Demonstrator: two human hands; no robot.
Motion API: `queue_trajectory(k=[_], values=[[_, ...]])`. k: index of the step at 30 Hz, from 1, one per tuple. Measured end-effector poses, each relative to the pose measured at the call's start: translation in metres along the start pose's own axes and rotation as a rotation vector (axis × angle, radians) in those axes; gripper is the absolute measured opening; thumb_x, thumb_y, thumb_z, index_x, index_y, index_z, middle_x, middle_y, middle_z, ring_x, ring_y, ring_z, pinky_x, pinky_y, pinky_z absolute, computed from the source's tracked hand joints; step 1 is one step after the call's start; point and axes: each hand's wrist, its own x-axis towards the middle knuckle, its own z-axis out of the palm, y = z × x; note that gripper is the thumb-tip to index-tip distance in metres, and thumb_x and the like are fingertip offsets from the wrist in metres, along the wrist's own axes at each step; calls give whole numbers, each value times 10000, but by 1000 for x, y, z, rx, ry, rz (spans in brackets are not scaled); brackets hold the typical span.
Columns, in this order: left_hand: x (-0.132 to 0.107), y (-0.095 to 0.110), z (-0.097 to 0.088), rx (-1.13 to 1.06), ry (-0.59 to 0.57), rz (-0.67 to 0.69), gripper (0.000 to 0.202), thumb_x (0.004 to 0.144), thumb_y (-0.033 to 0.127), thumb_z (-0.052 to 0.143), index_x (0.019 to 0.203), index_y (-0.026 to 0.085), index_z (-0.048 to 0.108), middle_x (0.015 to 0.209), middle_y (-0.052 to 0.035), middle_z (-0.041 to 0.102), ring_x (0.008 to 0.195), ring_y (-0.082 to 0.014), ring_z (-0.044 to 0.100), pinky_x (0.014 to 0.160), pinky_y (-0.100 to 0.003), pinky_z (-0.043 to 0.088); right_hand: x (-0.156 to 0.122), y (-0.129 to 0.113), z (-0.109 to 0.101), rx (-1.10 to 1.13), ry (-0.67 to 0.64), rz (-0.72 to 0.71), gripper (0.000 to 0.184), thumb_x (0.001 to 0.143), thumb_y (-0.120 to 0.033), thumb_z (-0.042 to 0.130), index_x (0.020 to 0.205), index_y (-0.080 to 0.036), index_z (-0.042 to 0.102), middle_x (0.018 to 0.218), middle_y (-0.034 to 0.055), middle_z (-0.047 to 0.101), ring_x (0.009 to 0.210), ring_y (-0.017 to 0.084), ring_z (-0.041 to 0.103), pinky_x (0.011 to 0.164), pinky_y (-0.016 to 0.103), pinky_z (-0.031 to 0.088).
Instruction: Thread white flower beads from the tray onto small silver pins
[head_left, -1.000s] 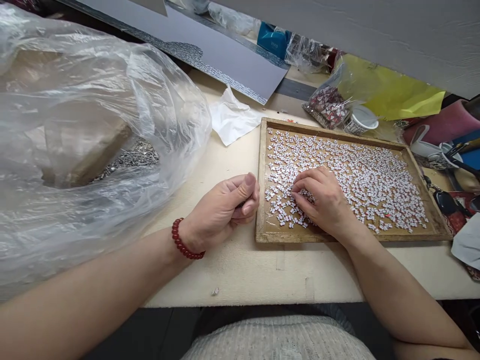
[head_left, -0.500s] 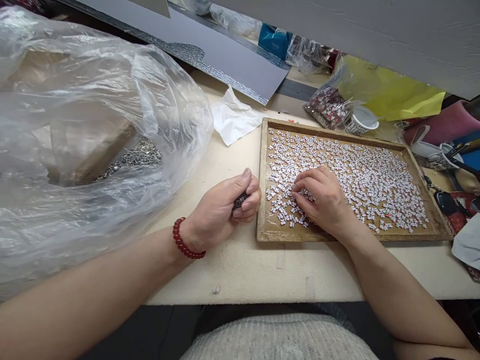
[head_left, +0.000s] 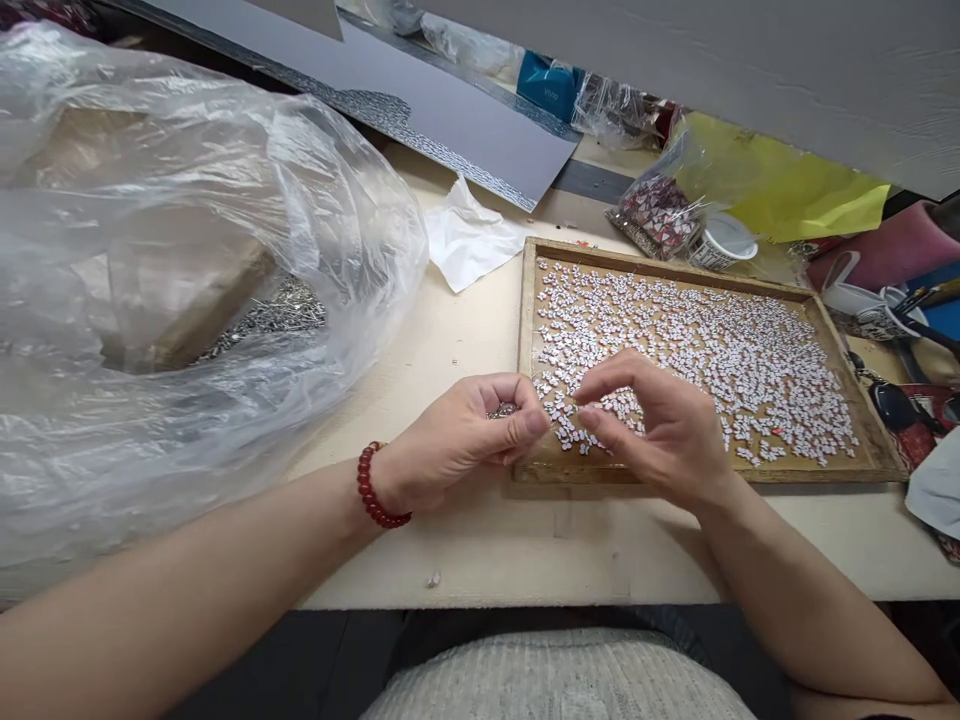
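My left hand (head_left: 469, 440), with a red bead bracelet (head_left: 373, 488) at the wrist, is closed around a clump of small silvery metal pieces (head_left: 501, 411). Their exact kind is too small to tell. Its thumb and forefinger meet at the left edge of a wooden tray (head_left: 526, 310). Over that tray my right hand (head_left: 660, 425) is just right of the left, thumb and forefinger bent and a little apart, with nothing visible between them. Many tiny white pieces with reddish marks (head_left: 675, 330) lie spread across the tray.
A large clear plastic bag (head_left: 352, 230) at left holds a wooden box (head_left: 217, 280) and silvery metal pieces (head_left: 289, 305). Behind the tray are white tissue (head_left: 472, 240), a bag of red and white bits (head_left: 660, 215) and a white cup (head_left: 724, 242). One loose piece (head_left: 433, 580) lies near the front edge.
My right hand has lifted off the pieces in the tray, its fingertips parting and turning toward the left hand. My left hand has rolled over, thumb now pointing right, and shifted slightly right.
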Motion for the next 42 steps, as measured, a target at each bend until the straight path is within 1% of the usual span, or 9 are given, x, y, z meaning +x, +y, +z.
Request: queue_trajectory(k=[5, 13, 19, 22, 24, 26, 30, 35, 42], values=[[-2, -1, 1, 94, -33, -20, 388, 700, 475, 707, 643, 145, 510, 495, 54, 446, 473, -30, 360, 469, -158, 251, -2, -15, 12, 158, -35, -62, 36, 855, -153, 604, 852, -188, 602, 754, 28, 639, 722, 150, 574, 692, 335, 465], [-4, -5, 1, 53, -60, -27, 397, 698, 484, 706, 673, 156, 483, 497, 62, 425, 480, -36, 339, 486, -169, 224, -1, -12, 17, 174, -31, -135, 42, 848, -155, 612, 877, -186, 608, 762, 40, 661, 726, 158, 576, 702, 351, 464], [-4, -7, 1, 32, -87, -18, 406, 714, 495, 688, 687, 152, 472, 506, 66, 417, 481, -33, 346, 492, -171, 233, -1, -13, 23, 125, -6, -147, 46, 870, -158, 575, 841, -192, 567, 739, 19, 617, 703, 144, 544, 669, 321, 446], [-3, -5, 2, -37, -97, -37, 418, 776, 557, 582, 738, 146, 510, 528, 55, 433, 462, -25, 303, 463, -165, 217, 1, -7, 20, 134, 63, -127, 35, 881, -173, 561, 852, -191, 555, 746, 15, 590, 715, 144, 540, 657, 309, 453], [-2, -3, 3, -106, -60, -46, 397, 855, 528, 465, 793, 144, 543, 533, 49, 435, 435, -22, 256, 436, -164, 191, 3, 2, 14, 64, 163, -86, 33, 883, -172, 559, 857, -191, 554, 757, 18, 579, 727, 150, 541, 647, 307, 453], [-1, 1, 3, -180, 6, -38, 306, 900, 411, 422, 826, 145, 553, 528, 50, 421, 421, -20, 231, 422, -160, 176, 5, 16, 7, -155, 216, -61, 51, 879, -165, 560, 835, -191, 556, 770, 29, 591, 752, 166, 543, 685, 331, 443], [0, 6, 3, -249, 111, 1, 148, 896, 251, 453, 879, 146, 557, 550, 51, 429, 427, -14, 257, 427, -148, 205, 5, 41, 0, -495, 97, -40, 67, 864, -151, 551, 814, -192, 565, 876, 71, 627, 890, 224, 546, 797, 389, 427], [1, 5, 1, -228, 101, 19, 113, 882, 257, 503, 934, 170, 552, 576, 56, 471, 415, -5, 241, 420, -150, 180, 3, 48, 4, -548, 44, -16, 66, 855, -143, 557, 811, -186, 581, 952, 83, 627, 934, 236, 536, 818, 400, 431], [2, 1, -2, -226, 95, 27, 315, 882, 392, 489, 709, 134, 542, 475, 51, 393, 395, -11, 218, 407, -159, 155, 3, 48, 5, -554, 15, -11, 51, 849, -149, 584, 812, -181, 598, 949, 74, 633, 922, 229, 545, 818, 400, 429]])
